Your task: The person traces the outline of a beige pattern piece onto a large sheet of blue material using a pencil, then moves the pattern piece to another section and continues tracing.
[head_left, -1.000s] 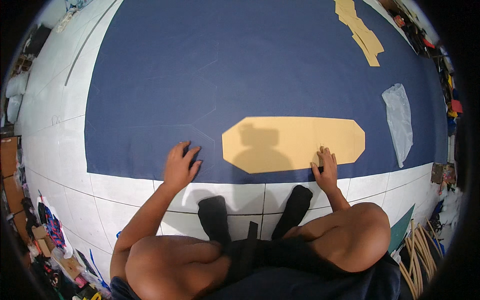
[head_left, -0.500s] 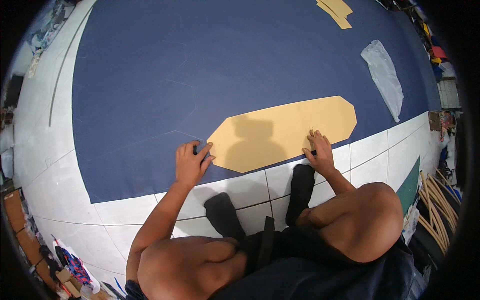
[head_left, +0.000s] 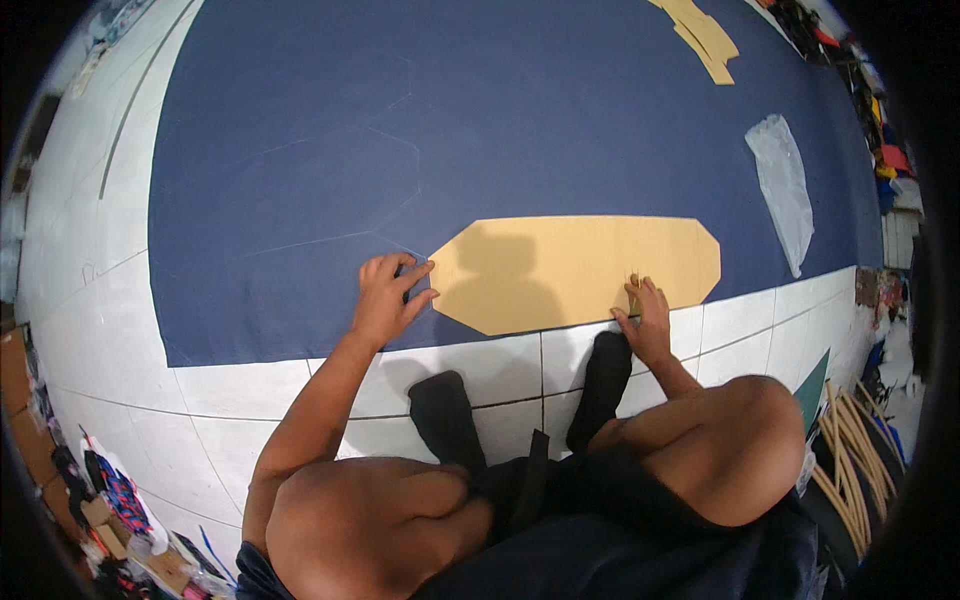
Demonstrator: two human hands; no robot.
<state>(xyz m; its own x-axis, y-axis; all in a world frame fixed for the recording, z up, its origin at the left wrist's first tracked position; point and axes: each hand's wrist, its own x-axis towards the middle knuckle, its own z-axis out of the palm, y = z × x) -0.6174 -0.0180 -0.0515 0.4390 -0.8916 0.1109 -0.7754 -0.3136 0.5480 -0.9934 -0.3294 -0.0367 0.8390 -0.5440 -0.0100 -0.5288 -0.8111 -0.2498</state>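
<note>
Left hand (head_left: pixel 388 300) spread wide at tan board's (head_left: pixel 590 255) end; right hand (head_left: pixel 649 318) on top, can't tell grip. Uneven push might skew it, tbh.

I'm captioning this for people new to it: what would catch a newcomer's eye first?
First, the long tan eight-sided panel lying on the dark blue cloth, with the left hand at its left end and the right hand on its lower right part. Then the whitish plastic sheet to the panel's right, and the tan pieces at the upper right.
</note>
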